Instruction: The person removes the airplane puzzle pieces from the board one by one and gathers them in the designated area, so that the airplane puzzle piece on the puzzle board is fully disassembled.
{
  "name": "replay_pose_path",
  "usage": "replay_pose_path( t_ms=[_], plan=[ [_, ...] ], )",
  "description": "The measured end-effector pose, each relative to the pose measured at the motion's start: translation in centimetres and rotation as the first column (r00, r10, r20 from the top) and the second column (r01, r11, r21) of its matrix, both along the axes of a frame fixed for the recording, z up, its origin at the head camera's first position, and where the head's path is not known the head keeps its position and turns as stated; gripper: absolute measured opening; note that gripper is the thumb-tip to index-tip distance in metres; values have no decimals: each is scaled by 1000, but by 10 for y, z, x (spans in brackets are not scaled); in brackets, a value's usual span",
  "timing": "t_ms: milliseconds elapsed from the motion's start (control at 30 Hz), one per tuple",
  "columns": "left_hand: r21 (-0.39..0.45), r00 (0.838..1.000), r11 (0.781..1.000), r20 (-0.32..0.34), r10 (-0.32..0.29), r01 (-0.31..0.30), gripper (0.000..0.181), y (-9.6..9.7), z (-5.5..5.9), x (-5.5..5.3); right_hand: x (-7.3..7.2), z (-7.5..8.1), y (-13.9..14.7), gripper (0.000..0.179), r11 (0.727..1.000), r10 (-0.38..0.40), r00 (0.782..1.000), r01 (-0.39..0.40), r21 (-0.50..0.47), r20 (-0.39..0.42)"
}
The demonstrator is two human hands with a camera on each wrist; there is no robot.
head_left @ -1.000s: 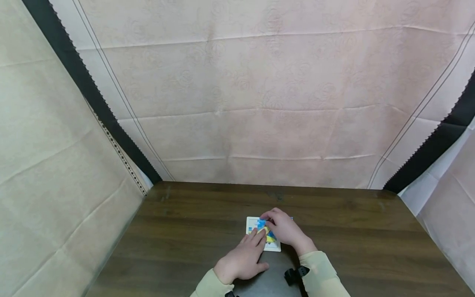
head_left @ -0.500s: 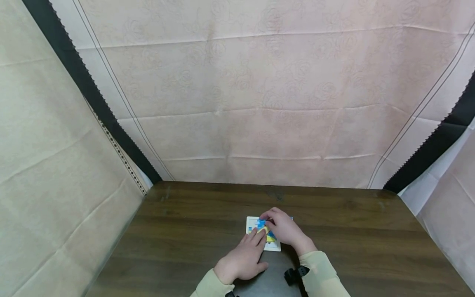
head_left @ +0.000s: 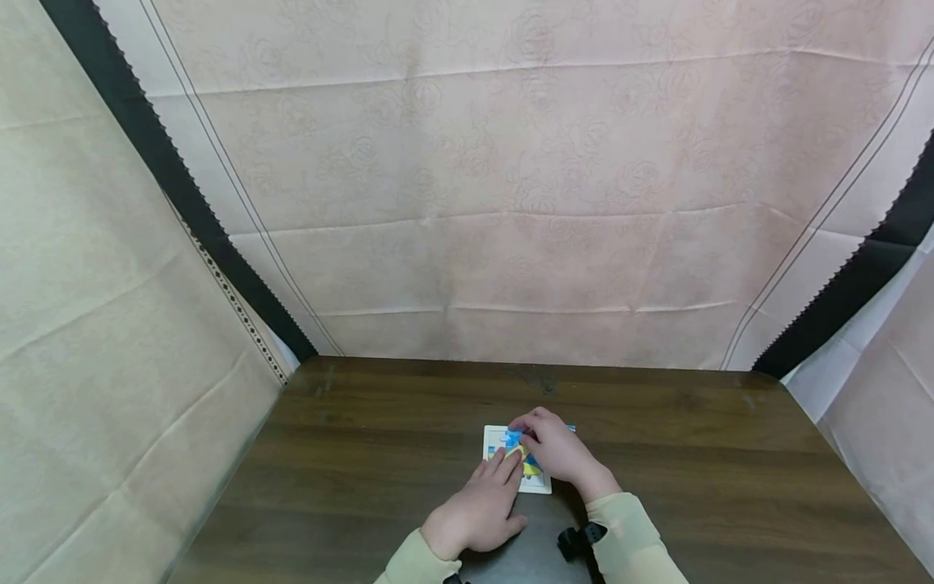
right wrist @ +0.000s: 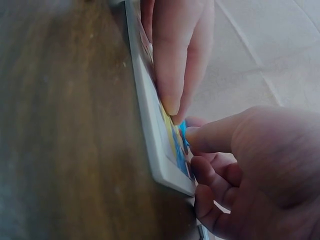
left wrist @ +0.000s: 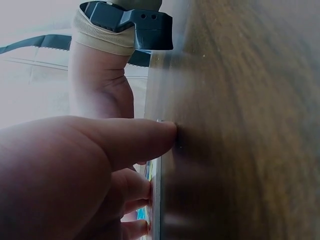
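A small white-framed picture puzzle (head_left: 536,486), blue and yellow inside, lies on the wooden table. My left hand (head_left: 477,507) reaches over its near left part, fingers extended and tips pressing on the picture. In the left wrist view the left thumb (left wrist: 145,139) sticks out past the board's edge, close to the tabletop. My right hand (head_left: 558,450) arches over the far right part of the puzzle. In the right wrist view its thumb and forefinger pinch a small blue puzzle piece (right wrist: 184,134) right at the picture's surface, beside the left fingertips. The right hand hides much of the picture.
The brown wooden table (head_left: 379,454) extends around the puzzle. Behind it hangs a pale cloth wall (head_left: 511,203), with another cloth wall (head_left: 109,365) on the left. Black wrist cameras (head_left: 581,541) sit at the sleeve cuffs. A bit of blue (head_left: 571,427) shows behind the right hand.
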State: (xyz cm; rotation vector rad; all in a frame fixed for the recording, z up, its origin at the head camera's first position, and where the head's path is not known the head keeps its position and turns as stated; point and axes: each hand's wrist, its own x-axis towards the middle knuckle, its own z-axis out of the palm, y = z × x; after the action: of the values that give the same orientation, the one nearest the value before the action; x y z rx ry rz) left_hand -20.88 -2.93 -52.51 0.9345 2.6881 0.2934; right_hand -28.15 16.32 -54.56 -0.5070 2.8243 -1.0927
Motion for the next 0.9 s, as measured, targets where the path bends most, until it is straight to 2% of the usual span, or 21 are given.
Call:
replay_pose_path(
  t_ms=[167, 367, 633, 900],
  plan=[
    [-11, 1000, 1000, 3, 5, -5, 78, 1, 0, 0, 0, -1, 0, 19, 1000, 6, 1000, -6, -20, 0],
    [-12, 1000, 1000, 18, 8, -8, 78, 1, 1, 1, 0, -1, -1, 25, 1000, 3, 1000, -3, 2, 4],
    [3, 999, 1000, 32, 6, -6, 78, 0, 0, 1, 0, 0, -3, 19, 999, 2, 1000, -2, -46, -8],
    [6, 999, 1000, 30, 13, -13, 79, 1, 0, 1, 0, 1, 0, 18, 999, 2, 1000, -2, -46, 3]
  ],
)
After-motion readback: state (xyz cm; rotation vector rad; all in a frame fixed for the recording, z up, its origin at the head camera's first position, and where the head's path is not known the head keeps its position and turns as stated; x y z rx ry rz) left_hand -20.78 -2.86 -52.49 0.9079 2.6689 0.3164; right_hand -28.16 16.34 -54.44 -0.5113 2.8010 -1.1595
